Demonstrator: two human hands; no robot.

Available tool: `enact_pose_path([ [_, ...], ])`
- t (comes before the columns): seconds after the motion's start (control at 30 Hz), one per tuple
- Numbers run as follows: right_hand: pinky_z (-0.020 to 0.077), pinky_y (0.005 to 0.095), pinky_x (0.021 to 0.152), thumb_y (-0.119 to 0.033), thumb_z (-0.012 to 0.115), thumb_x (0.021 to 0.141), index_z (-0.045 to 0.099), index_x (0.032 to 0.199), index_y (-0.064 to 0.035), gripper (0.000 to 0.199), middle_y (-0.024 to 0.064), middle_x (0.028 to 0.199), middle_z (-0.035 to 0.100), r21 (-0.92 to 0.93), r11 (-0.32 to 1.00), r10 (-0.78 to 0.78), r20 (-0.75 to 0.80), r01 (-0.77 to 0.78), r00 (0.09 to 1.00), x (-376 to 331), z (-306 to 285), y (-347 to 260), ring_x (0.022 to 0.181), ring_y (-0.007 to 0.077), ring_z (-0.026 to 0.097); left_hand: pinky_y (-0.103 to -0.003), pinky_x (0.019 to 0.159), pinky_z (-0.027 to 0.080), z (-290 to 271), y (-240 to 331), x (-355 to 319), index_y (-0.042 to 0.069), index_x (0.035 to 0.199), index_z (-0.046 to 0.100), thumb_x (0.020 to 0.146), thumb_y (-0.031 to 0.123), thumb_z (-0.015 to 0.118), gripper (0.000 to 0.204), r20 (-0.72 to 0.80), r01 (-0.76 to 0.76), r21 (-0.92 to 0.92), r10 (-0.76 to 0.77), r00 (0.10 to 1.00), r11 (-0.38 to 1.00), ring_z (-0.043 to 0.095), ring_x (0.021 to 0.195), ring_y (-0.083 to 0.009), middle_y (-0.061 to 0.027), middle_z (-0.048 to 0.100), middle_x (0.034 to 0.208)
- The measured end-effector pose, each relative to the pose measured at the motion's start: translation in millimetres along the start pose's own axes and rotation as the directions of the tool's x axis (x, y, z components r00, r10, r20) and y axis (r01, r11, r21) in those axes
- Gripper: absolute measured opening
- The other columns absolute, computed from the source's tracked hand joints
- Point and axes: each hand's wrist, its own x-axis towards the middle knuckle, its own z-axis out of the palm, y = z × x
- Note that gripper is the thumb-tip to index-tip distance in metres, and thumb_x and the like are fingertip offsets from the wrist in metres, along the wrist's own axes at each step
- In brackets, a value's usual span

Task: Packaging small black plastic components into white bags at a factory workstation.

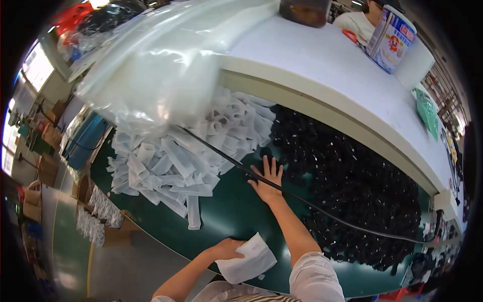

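My left hand (226,248) grips a small white pouch (249,258) near the front edge of the green table (236,211). My right hand (266,178) reaches forward with fingers spread and lies on the table at the edge of a big heap of small black items (357,191). A thin black cable (322,211) runs across over that hand's wrist. To the left lies a pile of white pouches (176,156).
A raised white shelf (322,65) spans the back, bearing a heap of clear plastic bags (161,60), a printed tin can (391,38), orange-handled scissors (350,35) and a brown container (305,11). Another person (359,20) sits behind it. Cardboard boxes (45,171) stand on the floor at left.
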Motion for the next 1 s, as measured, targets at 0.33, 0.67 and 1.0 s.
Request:
enact_pose_path([
  [0.33, 0.0254, 0.0654, 0.109, -0.049, 0.058, 0.092, 0.052, 0.141, -0.0208, 0.057, 0.0167, 0.159, 0.026, -0.274, 0.907, 0.317, -0.056, -0.32, 0.947, -123, -39, 77, 0.14, 0.0443, 0.031, -0.043, 0.096, 0.048, -24, 27, 39, 0.012, 0.132, 0.057, 0.08, 0.025, 0.072, 0.055, 0.047, -0.127, 0.081, 0.124, 0.991, 0.989, 0.062, 0.11, -0.0381, -0.0193, 0.066, 0.119],
  [0.67, 0.0302, 0.0568, 0.111, -0.041, 0.067, 0.087, 0.054, 0.136, -0.0138, 0.058, 0.0204, 0.155, 0.03, -0.044, 0.972, 0.224, -0.137, -0.232, 0.965, -199, -129, 99, 0.134, 0.0474, 0.038, -0.044, 0.098, 0.046, -22, 27, 48, 0.009, 0.136, 0.053, 0.077, 0.029, 0.075, 0.066, -0.229, -0.017, 0.3, 0.09, 0.969, 0.954, 0.057, 0.116, -0.0401, -0.021, 0.06, 0.128],
  [1.0, 0.0209, 0.0579, 0.115, -0.047, 0.066, 0.085, 0.056, 0.137, -0.0296, 0.056, 0.006, 0.155, 0.038, 0.008, 0.998, 0.066, 0.095, -0.067, 0.993, -459, -150, 45, 0.144, 0.0294, 0.033, -0.066, 0.113, 0.017, 121, 137, 27, 0.015, 0.151, 0.034, 0.068, 0.049, 0.082, 0.102, -0.133, -0.357, 0.605, 0.533, 0.836, 0.712, 0.01, 0.145, -0.0523, -0.0318, 0.015, 0.155],
])
